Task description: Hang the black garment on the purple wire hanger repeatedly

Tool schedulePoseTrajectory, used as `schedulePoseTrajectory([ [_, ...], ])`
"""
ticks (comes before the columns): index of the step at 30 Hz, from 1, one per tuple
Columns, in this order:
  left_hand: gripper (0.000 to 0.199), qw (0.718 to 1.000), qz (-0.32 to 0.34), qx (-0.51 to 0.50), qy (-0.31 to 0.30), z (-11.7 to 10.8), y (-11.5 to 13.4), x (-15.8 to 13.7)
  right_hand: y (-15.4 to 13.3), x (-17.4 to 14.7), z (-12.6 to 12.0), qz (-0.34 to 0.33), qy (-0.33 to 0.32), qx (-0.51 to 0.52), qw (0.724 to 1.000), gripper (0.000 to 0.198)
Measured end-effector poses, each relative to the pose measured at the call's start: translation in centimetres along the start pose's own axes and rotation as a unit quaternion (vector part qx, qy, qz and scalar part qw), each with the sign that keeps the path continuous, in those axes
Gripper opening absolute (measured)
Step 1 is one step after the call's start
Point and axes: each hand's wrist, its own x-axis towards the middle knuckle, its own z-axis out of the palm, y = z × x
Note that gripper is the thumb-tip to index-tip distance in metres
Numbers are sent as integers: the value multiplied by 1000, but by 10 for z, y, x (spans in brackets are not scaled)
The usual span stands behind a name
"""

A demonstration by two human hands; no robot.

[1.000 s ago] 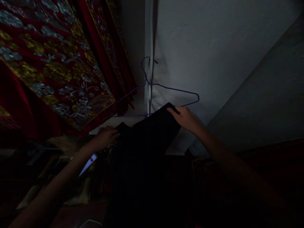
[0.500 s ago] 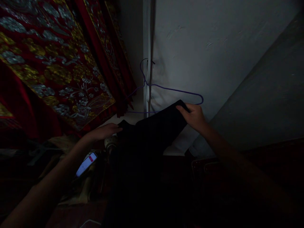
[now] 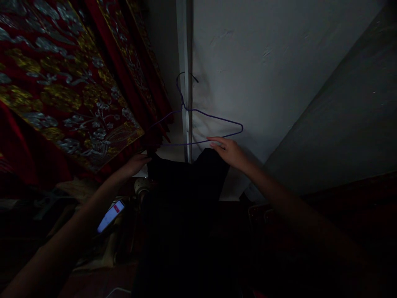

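A black garment hangs between my two hands, its lower part lost in the dark. My left hand is closed on the garment's upper left corner. At the upper right edge, my right hand is closed on the cloth, its forefinger reaching to the lower bar of a purple wire hanger. The hanger is hooked on a narrow pale upright above the garment, and its left end lies against dark red cloth.
A red curtain with gold and silver embroidery hangs at left. A lit phone lies below my left forearm among dim objects. A pale wall stands behind the hanger.
My right hand has moved left and inward with the garment's edge, up to the hanger's bar. The garment's top now sags between my hands. My left hand has shifted slightly left and up.
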Motion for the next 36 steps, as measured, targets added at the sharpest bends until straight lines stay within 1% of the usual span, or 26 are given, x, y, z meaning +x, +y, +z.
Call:
schedulePoseTrajectory([
  [3,45,999,7,11,31,-5,0,-7,3,4,-1,-2,15,-7,1000,29],
  [7,48,998,26,30,57,-14,2,-21,-6,9,-18,12,51,-56,997,31],
  [9,45,994,64,61,62,-15,7,-28,-12,11,-26,22,50,-77,996,32],
  [11,40,986,120,92,63,-13,15,-33,-17,13,-29,33,38,-88,995,34],
  [14,28,965,217,117,86,-7,37,-34,-23,10,-27,68,-3,-78,995,37],
  [17,20,941,294,122,114,-1,62,-22,-30,1,-24,90,-64,-33,993,39],
  [19,21,933,319,103,130,2,77,-11,-35,-9,-28,83,-108,-10,991,40],
  [20,23,931,324,98,138,2,82,-6,-37,-14,-31,72,-131,-8,989,44],
  [21,25,930,324,100,142,3,86,-2,-37,-18,-36,58,-149,-16,987,51],
  [22,26,929,322,111,144,3,88,0,-36,-22,-42,43,-153,-31,987,60],
  [23,27,928,320,129,144,3,90,1,-34,-25,-49,28,-138,-54,989,68],
  [24,27,925,320,147,145,3,90,1,-30,-26,-57,15,-101,-79,992,73],
  [25,26,920,325,161,147,3,90,0,-25,-25,-65,8,-45,-101,994,76],
  [27,26,907,348,182,150,1,91,-3,-15,-18,-81,14,77,-126,989,72],
  [28,26,900,361,195,151,-1,91,-4,-10,-12,-89,22,119,-130,984,65],
  [29,25,893,369,208,151,-3,92,-5,-7,-6,-95,32,140,-128,981,55],
  [30,25,889,372,219,154,-6,92,-5,-6,-1,-101,45,136,-119,983,45],
  [31,25,887,370,225,161,-9,92,-4,-8,3,-105,61,110,-98,987,38],
  [32,25,887,365,227,172,-12,93,-3,-11,6,-109,82,74,-61,992,36],
  [34,22,889,354,217,194,-17,92,1,-22,8,-112,133,9,48,990,42],
  [35,22,894,346,208,195,-19,92,3,-28,8,-112,152,-5,100,983,46],
  [36,21,902,335,198,186,-19,91,5,-34,8,-110,160,-2,138,977,51],
])
